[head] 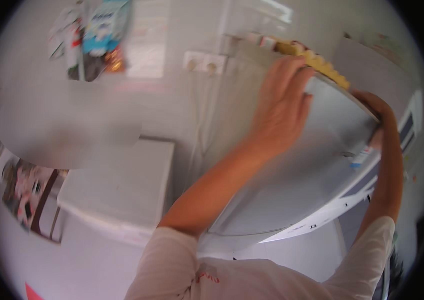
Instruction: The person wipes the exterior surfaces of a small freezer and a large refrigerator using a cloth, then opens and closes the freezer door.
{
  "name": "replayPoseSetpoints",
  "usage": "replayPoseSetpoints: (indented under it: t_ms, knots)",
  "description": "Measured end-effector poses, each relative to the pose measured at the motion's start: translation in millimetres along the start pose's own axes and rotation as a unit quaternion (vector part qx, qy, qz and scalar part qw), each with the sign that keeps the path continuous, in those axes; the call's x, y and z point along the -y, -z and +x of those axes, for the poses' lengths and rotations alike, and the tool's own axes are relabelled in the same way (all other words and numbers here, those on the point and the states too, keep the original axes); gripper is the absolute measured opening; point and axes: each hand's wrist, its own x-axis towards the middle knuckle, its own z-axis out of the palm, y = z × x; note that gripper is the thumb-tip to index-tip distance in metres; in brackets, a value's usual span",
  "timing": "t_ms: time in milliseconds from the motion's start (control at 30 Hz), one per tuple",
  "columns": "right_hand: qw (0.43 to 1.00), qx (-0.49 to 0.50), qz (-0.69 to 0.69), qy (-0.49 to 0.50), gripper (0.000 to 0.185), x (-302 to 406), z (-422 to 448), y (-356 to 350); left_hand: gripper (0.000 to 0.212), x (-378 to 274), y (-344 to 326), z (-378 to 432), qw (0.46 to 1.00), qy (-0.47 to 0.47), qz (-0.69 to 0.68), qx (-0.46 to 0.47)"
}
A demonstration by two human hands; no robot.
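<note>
A tall appliance with a glossy grey side panel and a white front stands before me, probably a refrigerator. My left hand lies at the upper edge of this panel, fingers pointing away from me and slightly apart. Just beyond its fingertips, a yellow scalloped item runs along the top edge. My right hand reaches around the far front corner, its fingers mostly hidden. Beneath it, a small blue-and-white tube-like item shows against the panel; whether my fingers touch it is unclear. The picture is blurred.
A white box-shaped unit with a flat top stands at the left. A double wall socket has two plugs with hanging cables. Colourful packets hang on the wall. A low table with small items is at the far left.
</note>
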Motion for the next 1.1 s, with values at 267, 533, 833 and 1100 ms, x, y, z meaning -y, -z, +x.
replayPoseSetpoints:
  t_ms: [267,533,833,1100]
  knots:
    - [0.998,0.042,0.001,0.051,0.058,102,-55,-89,0.050,6,-1,-9,0.999,-0.010,-0.032,0.033]
    - [0.977,0.118,-0.004,0.177,0.051,162,-70,-136,0.055,7,3,-6,0.999,-0.004,-0.023,0.039]
    - [0.853,0.231,0.061,0.464,0.037,184,-108,-153,0.060,9,1,-3,0.996,0.029,0.082,0.023]
    - [0.906,0.024,-0.101,0.410,0.034,123,-141,-123,0.058,-15,-6,-13,0.984,0.019,0.167,0.060]
